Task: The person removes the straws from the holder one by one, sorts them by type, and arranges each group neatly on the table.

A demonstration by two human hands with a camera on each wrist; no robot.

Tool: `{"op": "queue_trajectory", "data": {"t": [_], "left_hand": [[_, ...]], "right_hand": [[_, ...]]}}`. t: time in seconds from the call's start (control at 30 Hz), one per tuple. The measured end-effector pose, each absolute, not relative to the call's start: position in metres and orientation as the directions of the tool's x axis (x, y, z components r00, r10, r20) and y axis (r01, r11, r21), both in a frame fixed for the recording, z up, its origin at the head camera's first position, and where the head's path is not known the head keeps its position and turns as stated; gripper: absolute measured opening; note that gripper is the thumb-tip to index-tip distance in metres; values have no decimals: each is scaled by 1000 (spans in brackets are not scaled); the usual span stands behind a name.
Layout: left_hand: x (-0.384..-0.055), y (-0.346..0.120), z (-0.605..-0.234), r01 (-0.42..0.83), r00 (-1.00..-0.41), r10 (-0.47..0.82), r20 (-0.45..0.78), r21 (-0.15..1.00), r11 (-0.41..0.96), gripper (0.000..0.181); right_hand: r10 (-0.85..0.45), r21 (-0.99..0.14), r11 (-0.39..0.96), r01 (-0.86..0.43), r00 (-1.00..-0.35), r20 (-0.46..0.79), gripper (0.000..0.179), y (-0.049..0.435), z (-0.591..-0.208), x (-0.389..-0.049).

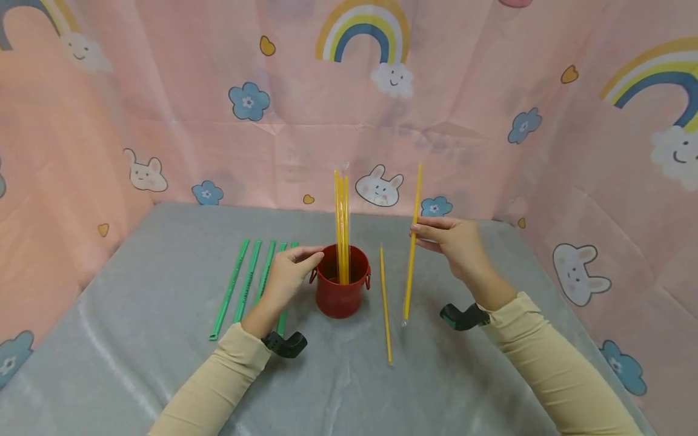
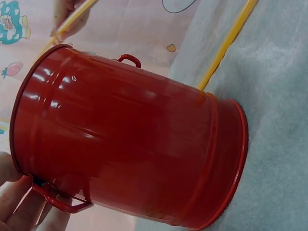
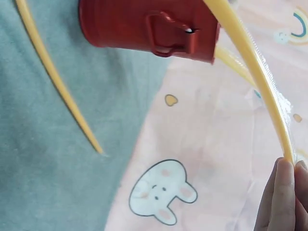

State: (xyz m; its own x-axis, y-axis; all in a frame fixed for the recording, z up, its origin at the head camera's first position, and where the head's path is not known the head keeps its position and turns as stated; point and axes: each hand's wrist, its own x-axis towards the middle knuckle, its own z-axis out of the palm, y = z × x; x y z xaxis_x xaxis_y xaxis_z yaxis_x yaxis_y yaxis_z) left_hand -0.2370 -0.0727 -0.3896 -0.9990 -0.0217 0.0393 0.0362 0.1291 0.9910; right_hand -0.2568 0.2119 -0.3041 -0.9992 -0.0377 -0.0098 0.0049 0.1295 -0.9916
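Note:
A small red metal bucket [image 1: 339,301] with side handles stands upright on the cloth. My left hand [image 1: 288,275] grips its left rim, thumb at the edge and fingers by the handle, as the left wrist view shows. Several yellow straws [image 1: 342,224] in clear wrappers stand inside the bucket. To its right, my right hand [image 1: 458,242] pinches another wrapped yellow straw [image 1: 411,266] between thumb and fingers, nearly upright. That straw [image 3: 262,77] crosses in front of the bucket in the right wrist view. One more yellow straw [image 1: 385,306] lies on the cloth between bucket and right hand.
Several slim green sticks [image 1: 229,290] with dark print lie in a row left of the bucket, some partly hidden by the left hand and forearm. Grey cloth [image 1: 338,387] covers the table. A pink patterned curtain [image 1: 305,157] encloses the back and sides.

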Motion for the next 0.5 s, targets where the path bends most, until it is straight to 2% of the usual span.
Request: {"op": "queue_trajectory", "data": {"t": [0.23, 0.5], "left_hand": [[-240, -73, -394, 50, -998, -22, 54, 990, 132, 24], [-240, -74, -395, 52, -998, -16, 55, 991, 126, 26]], "right_hand": [[-28, -974, 191, 120, -991, -128, 46, 216, -317, -258], [-12, -958, 181, 224, -973, -230, 46, 220, -333, -259]]}}
